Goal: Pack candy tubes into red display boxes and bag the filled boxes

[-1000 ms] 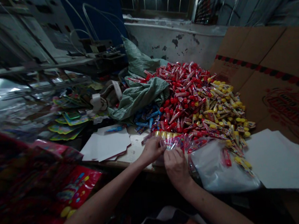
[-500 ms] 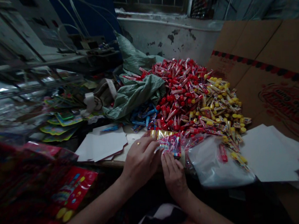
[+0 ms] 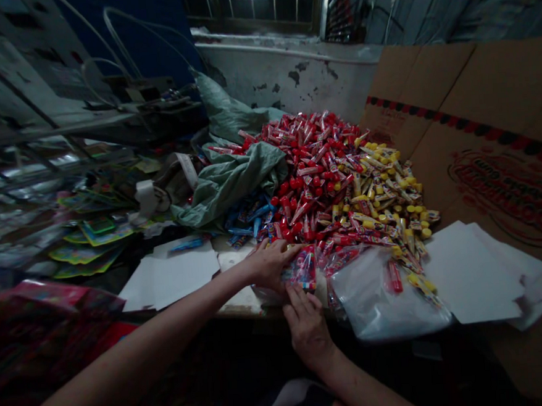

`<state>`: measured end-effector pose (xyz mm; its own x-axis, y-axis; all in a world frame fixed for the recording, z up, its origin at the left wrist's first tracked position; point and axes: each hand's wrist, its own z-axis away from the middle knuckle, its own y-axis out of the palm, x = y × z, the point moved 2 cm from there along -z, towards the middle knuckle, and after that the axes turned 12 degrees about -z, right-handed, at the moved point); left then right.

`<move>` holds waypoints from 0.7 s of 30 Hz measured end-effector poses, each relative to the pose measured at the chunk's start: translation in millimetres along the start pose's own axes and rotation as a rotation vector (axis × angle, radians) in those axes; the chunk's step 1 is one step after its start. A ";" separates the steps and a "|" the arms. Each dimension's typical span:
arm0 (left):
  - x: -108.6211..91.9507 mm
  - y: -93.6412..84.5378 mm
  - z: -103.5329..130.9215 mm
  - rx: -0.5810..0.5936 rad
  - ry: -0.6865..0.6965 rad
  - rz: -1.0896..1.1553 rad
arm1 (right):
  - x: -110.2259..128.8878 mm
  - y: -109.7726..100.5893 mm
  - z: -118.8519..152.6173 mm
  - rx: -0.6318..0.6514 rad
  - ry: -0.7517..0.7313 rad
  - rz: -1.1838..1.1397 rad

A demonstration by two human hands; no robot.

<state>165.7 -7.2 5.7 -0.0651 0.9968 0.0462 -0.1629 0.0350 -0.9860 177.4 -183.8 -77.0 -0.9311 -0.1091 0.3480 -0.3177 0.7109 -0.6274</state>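
A small clear packet with a colourful pink and blue printed card [image 3: 306, 266] lies at the table's front edge, below the heap of candy tubes. Across its left and upper part reaches my left hand [image 3: 270, 266], fingers bent down onto it and hiding much of that side. My right hand [image 3: 307, 321] is at the packet's near edge, its fingers close together and pressing there. Just behind lie candy tubes with red caps [image 3: 307, 219] and others with yellow caps [image 3: 386, 189]. Some blue tubes [image 3: 257, 211] show at the heap's left.
Clear plastic bags [image 3: 380, 300] lie right of my hands, with a red tube on top. White cards sit in stacks at left [image 3: 169, 275] and right [image 3: 473, 275]. A green sack [image 3: 232, 181] lies behind; a large cardboard sheet [image 3: 478, 114] stands at right. Red printed packs [image 3: 43, 330] are at lower left.
My left hand has moved forward over the packet, with its forearm now lying flatter across the view. My right hand stays at the near edge. The whole view has shifted slightly.
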 end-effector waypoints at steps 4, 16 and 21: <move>-4.2 3.0 4.6 -0.071 -0.046 -0.019 | -2.8 -39.8 -6.1 -0.074 0.153 -0.216; -3.1 3.0 2.1 -0.054 -0.056 -0.027 | -53.8 -77.0 -44.6 -0.121 0.935 -0.485; -3.4 0.8 1.9 -0.040 -0.054 0.010 | -69.9 -57.2 2.0 -0.147 1.082 -0.733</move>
<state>163.9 -10.7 5.1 -0.1202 0.9918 0.0443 -0.1229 0.0294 -0.9920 260.3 -218.3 -66.9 0.0832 0.0602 0.9947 -0.5982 0.8013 0.0015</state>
